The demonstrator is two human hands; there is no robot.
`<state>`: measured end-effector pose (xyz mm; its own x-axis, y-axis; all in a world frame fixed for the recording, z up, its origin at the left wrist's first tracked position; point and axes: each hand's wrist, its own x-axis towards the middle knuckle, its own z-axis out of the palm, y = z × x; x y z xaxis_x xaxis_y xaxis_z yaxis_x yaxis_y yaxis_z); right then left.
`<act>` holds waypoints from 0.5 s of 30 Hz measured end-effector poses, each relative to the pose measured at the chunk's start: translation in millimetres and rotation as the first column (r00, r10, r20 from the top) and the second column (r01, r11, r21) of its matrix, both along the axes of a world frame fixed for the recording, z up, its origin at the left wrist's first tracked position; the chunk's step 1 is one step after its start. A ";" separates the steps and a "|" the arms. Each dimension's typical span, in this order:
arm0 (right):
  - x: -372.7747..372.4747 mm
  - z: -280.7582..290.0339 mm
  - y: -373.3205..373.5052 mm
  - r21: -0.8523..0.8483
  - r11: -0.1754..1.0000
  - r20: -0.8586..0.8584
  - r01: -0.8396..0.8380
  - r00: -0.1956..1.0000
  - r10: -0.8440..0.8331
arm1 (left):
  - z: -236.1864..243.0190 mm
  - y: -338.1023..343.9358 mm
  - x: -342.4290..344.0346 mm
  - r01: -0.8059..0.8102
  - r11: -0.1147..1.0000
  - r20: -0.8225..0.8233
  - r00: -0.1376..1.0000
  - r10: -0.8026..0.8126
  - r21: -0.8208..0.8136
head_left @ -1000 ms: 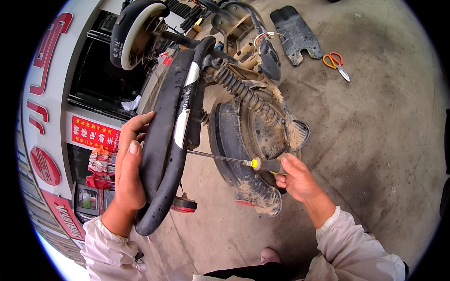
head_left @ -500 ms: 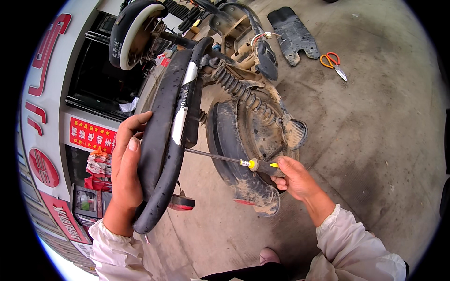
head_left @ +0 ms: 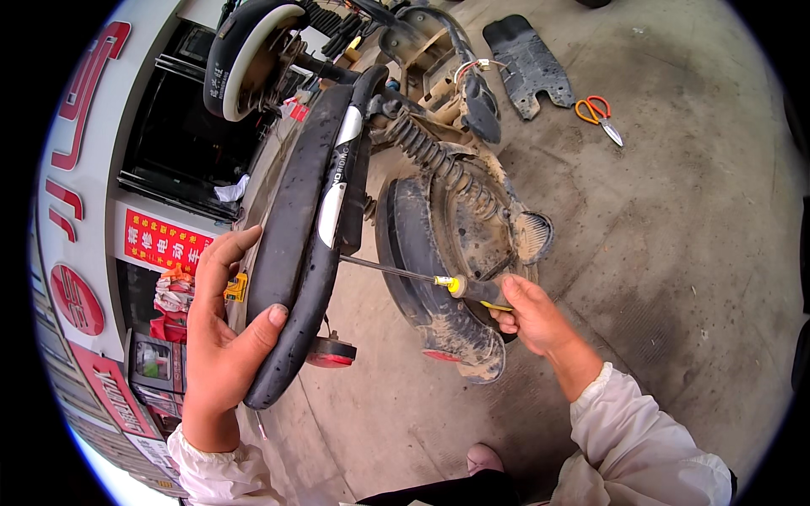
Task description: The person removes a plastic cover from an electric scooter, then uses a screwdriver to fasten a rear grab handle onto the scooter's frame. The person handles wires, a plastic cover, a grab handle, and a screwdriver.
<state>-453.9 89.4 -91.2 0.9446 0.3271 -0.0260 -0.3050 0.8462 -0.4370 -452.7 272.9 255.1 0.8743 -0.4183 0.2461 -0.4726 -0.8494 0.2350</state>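
Observation:
A long black padded seat point(head_left: 291, 228) with a silver-and-black side strip stands tilted on the scooter in front of me. My left hand point(head_left: 224, 337) holds its near end, thumb across the padding and fingers spread along the left edge. My right hand point(head_left: 530, 316) is closed round the grey-and-yellow handle of a screwdriver point(head_left: 396, 271). The long shaft runs left to the seat's underside, where its tip is hidden. Below and beyond lie a muddy rear fender point(head_left: 422, 270) and a coil-spring shock absorber point(head_left: 434, 164).
Orange-handled scissors point(head_left: 601, 118) and a dirty black plastic panel point(head_left: 527, 67) lie on the concrete floor. A wheel point(head_left: 253, 63) is at the upper left. A red round lamp point(head_left: 331, 352) hangs below the seat. Scooter frame parts point(head_left: 430, 59) stand at the far side.
My left hand has shifted, with its thumb now farther down and right over the seat's near end. The seat has moved slightly right. The screwdriver's handle has turned in my right hand.

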 end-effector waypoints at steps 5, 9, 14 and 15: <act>-4.2 10.6 4.3 0.074 0.989 -0.057 0.131 0.990 -0.127 | 5.2 22.1 -5.9 -0.041 0.999 -0.076 0.996 0.042 0.013; 0.1 2.1 5.1 -0.014 0.988 0.024 0.151 0.988 -0.150 | 6.1 29.6 -10.5 -0.076 0.997 -0.126 0.989 0.074 -0.012; -3.6 9.5 -7.8 0.036 0.999 0.009 -0.022 1.000 0.022 | 2.2 29.6 -12.4 -0.160 0.984 -0.175 0.974 0.145 -0.077; -3.5 8.8 -5.5 0.045 0.998 -0.006 0.041 0.999 -0.040 | -1.7 27.8 -10.5 -0.152 0.981 -0.191 0.973 0.128 -0.118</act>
